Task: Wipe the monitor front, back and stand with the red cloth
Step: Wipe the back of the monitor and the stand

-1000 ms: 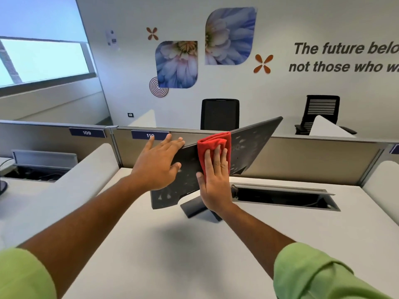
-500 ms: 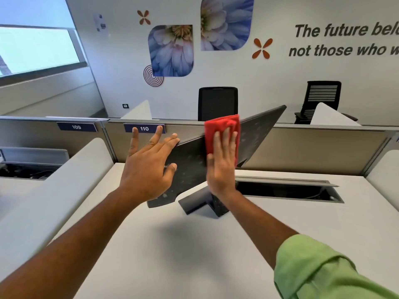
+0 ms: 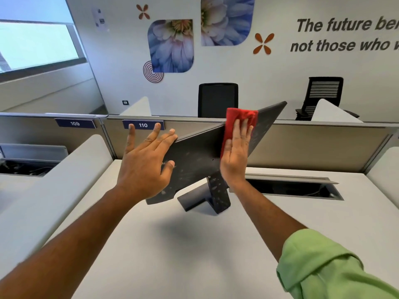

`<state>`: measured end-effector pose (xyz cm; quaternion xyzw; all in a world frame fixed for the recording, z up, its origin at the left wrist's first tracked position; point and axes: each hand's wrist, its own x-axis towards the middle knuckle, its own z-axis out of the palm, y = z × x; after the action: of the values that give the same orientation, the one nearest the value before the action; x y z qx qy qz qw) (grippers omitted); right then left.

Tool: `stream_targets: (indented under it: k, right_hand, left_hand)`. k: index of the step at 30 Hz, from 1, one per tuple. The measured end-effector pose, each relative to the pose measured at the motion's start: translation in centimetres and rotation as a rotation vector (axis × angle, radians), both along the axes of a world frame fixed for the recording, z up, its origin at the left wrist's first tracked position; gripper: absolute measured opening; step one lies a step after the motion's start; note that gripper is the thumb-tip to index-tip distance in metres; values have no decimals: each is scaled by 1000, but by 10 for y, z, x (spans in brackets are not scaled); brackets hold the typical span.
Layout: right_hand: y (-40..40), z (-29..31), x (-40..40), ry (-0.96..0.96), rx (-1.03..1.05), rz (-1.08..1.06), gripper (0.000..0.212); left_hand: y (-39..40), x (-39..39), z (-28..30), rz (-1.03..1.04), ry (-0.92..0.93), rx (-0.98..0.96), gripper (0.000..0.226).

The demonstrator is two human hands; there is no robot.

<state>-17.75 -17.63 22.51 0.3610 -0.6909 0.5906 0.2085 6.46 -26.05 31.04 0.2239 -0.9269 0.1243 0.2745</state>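
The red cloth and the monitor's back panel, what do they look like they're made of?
Red cloth: soft fabric, maybe microfiber, since it bunches and folds under the right hand. Monitor back: probably matte dark grey plastic, dull and glare-free, speckled with pale dust.

A right hand presses a red cloth flat against a dusty monitor on a white counter; the left hand steadies its edge.

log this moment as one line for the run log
step: wiping monitor back | right hand: presses red cloth flat on monitor | left hand: steadies left edge | stand: speckled
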Motion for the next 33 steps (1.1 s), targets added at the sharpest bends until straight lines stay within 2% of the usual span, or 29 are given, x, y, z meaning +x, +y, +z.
stream_targets:
  k: [5,7,9,13,15,18,22,24,26,31,33]
  right_hand:
    - [6,-20,59,427,126,244,54]
    - [9,-18,51,495,138,239,55]
    - [10,-11,31,410,123,179,58]
    - [18,12,-12,-22,64,23,60]
    - [19,19,-19,-104,53,-15,60]
    - [16,18,6,-53,31,20,62]
    - [16,-9,53,250,123,197,63]
    - [18,-13,55,306,161,223,65]
    - [19,-9,42,254,164,207,66]
    - [23,8,-5,-116,70,37,71]
    - [20,10,-1,-156,60,-1,70]
  left_hand:
    - [1,3,1,4,-6,-26,70]
    - [3,3,2,1,-14,-35,69]
    - [3,2,3,-2,-18,-34,68]
    - [3,1,3,14,-12,-34,69]
    - [3,1,2,15,-13,-42,70]
    - [4,1,1,20,-3,-45,70]
    - [4,2,1,33,-17,-63,73]
    - [4,2,1,34,-23,-62,75]
    - [4,1,1,38,-25,-58,75]
    - [3,0,0,41,-11,-53,75]
    - [3,0,-1,39,-2,-55,74]
